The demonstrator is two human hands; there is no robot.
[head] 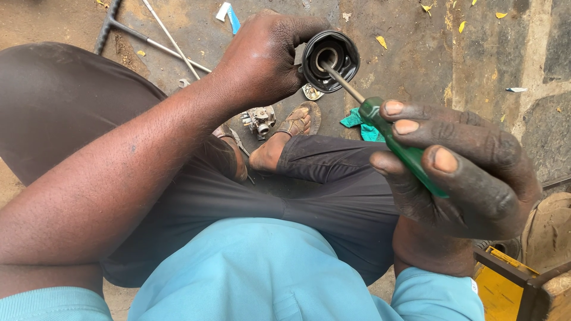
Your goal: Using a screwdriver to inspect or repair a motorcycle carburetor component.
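Gripping a green-handled screwdriver (pixel 404 148), the right hand (pixel 458 172) pokes its metal tip into a round black cap-like part (pixel 331 60) pinched in the left hand (pixel 262 56). Farther off, a small carburetor (pixel 259 121) lies on the dirty concrete floor (pixel 404 59).

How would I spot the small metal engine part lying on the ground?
Start at the person's sandalled foot on the dark concrete floor. Just to its left, below the left hand, lies the carburettor. It is a lumpy silver-grey metal block with a round opening, unlike the flat teal rag or the long thin rods nearby.
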